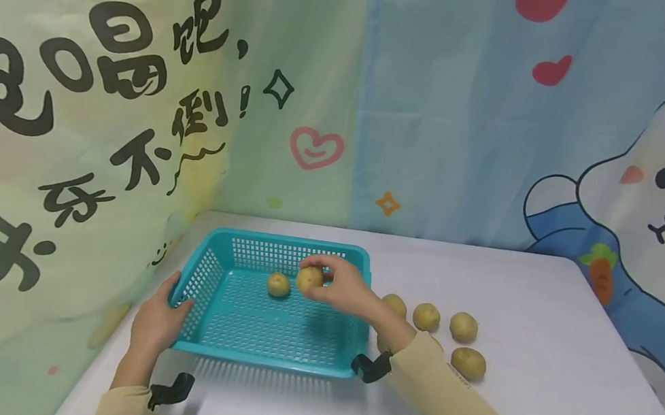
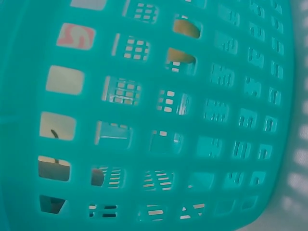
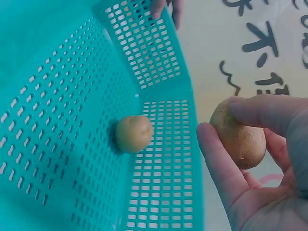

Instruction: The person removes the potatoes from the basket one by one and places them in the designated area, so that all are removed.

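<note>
A turquoise plastic basket point(image 1: 257, 325) with perforated walls is on the white table. My left hand point(image 1: 156, 321) grips its left rim, thumb on the inner side. Over the basket, my right hand point(image 1: 350, 288) pinches a potato point(image 1: 308, 279) between thumb and fingers; the right wrist view shows this held potato point(image 3: 238, 139) close up. Another potato point(image 1: 278, 285) lies on the basket floor near the back wall. In the left wrist view the basket's perforated side point(image 2: 197, 125) fills most of the picture, and the left hand does not show.
Several potatoes point(image 1: 463, 327) lie on the table point(image 1: 563, 398) to the right of the basket, some partly hidden behind the right forearm. A printed curtain point(image 1: 438, 144) hangs behind the table and along its left side.
</note>
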Demonstrator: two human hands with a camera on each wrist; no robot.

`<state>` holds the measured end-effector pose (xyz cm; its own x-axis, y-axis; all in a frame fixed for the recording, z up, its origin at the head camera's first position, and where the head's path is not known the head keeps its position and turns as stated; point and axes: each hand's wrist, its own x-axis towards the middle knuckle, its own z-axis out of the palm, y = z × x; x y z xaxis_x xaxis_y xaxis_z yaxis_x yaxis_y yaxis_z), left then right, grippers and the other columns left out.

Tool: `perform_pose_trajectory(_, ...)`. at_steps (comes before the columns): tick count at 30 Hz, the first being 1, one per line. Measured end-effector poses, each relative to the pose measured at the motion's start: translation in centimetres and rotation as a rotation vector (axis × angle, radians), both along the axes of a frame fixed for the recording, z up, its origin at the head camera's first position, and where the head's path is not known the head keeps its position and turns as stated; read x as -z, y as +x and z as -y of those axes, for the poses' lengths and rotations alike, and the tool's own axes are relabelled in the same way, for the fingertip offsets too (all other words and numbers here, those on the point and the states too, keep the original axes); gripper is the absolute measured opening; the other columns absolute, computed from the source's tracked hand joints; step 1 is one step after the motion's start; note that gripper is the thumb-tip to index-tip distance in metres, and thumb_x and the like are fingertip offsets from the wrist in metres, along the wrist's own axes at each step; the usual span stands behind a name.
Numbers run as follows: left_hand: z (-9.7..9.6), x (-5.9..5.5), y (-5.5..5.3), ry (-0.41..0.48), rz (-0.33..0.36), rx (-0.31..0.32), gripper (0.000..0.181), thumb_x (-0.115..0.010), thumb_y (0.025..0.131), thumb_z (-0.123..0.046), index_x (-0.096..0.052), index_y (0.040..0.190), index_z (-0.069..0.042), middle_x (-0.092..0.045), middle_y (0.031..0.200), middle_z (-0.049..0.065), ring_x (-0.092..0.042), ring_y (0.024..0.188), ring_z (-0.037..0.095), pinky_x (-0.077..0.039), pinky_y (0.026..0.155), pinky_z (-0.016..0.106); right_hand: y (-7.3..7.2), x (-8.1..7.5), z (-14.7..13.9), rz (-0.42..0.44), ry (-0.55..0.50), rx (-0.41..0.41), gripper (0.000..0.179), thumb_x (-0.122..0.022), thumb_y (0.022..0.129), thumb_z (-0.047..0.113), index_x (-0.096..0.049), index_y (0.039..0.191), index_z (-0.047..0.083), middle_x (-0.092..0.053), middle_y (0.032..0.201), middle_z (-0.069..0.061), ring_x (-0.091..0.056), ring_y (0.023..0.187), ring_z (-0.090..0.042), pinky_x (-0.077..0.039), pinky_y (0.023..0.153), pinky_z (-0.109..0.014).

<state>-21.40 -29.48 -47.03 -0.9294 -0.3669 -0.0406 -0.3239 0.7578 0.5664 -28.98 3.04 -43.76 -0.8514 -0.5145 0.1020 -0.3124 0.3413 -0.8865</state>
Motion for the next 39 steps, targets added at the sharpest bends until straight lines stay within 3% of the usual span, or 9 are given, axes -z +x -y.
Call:
perform_pose_trajectory(5, 0.2, 0.0, 0.2, -0.025, -0.013, -0.003, 0.065, -0.054, 0.097, -0.026, -0.028, 0.154, -0.007, -0.043, 0.142, 0.032, -0.056, 0.095, 0.039, -0.041, 0.067, 0.039, 1.9, -1.2, -1.7, -0.018, -0.024, 0.039, 0.045, -0.075, 0.083, 0.008, -0.063, 0.126, 0.016, -0.057, 0.130, -0.002, -0.058, 0.112, -0.031, -0.052, 0.086, -0.041)
perform_pose_trajectory(8, 0.1, 0.0, 0.1, -0.028, -0.019, 0.005, 0.064, -0.053, 0.097, -0.026, -0.028, 0.153, -0.006, -0.043, 0.142, 0.033, -0.056, 0.093, 0.039, -0.040, 0.065, 0.038, 2.9, -1.5, -3.1, -0.017, -0.028, 0.079, 0.046, -0.076, 0.083, 0.010, -0.063, 0.127, 0.018, -0.057, 0.132, 0.000, -0.060, 0.110, -0.030, -0.053, 0.081, -0.037)
perform_pose_trajectory(12, 0.1, 0.1, 0.2, -0.024, -0.016, 0.007, 0.064, -0.052, 0.098, -0.026, -0.028, 0.153, -0.006, -0.042, 0.143, 0.033, -0.056, 0.092, 0.038, -0.040, 0.064, 0.036, 3.8, -0.9, -5.0, -0.019, -0.060, 0.135, 0.046, -0.076, 0.084, 0.010, -0.063, 0.126, 0.018, -0.057, 0.133, -0.002, -0.060, 0.111, -0.034, -0.055, 0.076, -0.034)
perform_pose_trajectory(19, 0.1, 0.0, 0.3, -0.009, -0.010, 0.016, 0.065, -0.052, 0.098, -0.026, -0.026, 0.154, -0.006, -0.040, 0.144, 0.033, -0.056, 0.096, 0.040, -0.043, 0.069, 0.043, 5.7, 0.7, -8.4, 0.019, -0.029, 0.287, 0.048, -0.078, 0.082, 0.014, -0.062, 0.126, 0.024, -0.056, 0.136, -0.001, -0.056, 0.119, -0.038, -0.054, 0.085, -0.040)
perform_pose_trajectory(24, 0.0, 0.0, 0.2, -0.009, -0.007, 0.012, 0.065, -0.051, 0.098, -0.027, -0.026, 0.154, -0.007, -0.040, 0.145, 0.032, -0.055, 0.099, 0.041, -0.043, 0.074, 0.047, 7.1, 2.0, -11.0, -0.005, -0.039, 0.331, 0.048, -0.078, 0.083, 0.015, -0.061, 0.128, 0.017, -0.057, 0.135, -0.007, -0.058, 0.115, -0.037, -0.051, 0.089, -0.045)
perform_pose_trajectory(29, -0.1, -0.2, 0.2, -0.013, -0.008, 0.016, 0.065, -0.052, 0.098, -0.027, -0.025, 0.154, -0.007, -0.040, 0.145, 0.032, -0.056, 0.097, 0.040, -0.043, 0.073, 0.045, 8.6, 4.2, -13.2, 0.039, -0.096, 0.324, 0.050, -0.078, 0.083, 0.012, -0.060, 0.129, 0.009, -0.055, 0.136, -0.013, -0.060, 0.113, -0.035, -0.052, 0.087, -0.036)
perform_pose_trajectory(34, 0.0, -0.1, 0.3, -0.024, -0.010, 0.013, 0.065, -0.052, 0.098, -0.027, -0.026, 0.154, -0.006, -0.041, 0.144, 0.032, -0.057, 0.092, 0.038, -0.041, 0.065, 0.038, 10.2, 6.7, -14.3, 0.114, -0.057, 0.329, 0.051, -0.079, 0.081, 0.016, -0.060, 0.128, 0.011, -0.057, 0.134, -0.012, -0.060, 0.115, -0.035, -0.052, 0.086, -0.032)
perform_pose_trajectory(39, 0.0, -0.1, 0.4, -0.010, -0.012, 0.007, 0.066, -0.053, 0.098, -0.027, -0.026, 0.154, -0.007, -0.041, 0.144, 0.032, -0.056, 0.092, 0.038, -0.040, 0.064, 0.036, 11.4, 8.9, -14.8, 0.102, 0.012, 0.329, 0.052, -0.081, 0.079, 0.019, -0.061, 0.126, 0.009, -0.061, 0.128, -0.010, -0.063, 0.109, -0.030, -0.051, 0.089, -0.034)
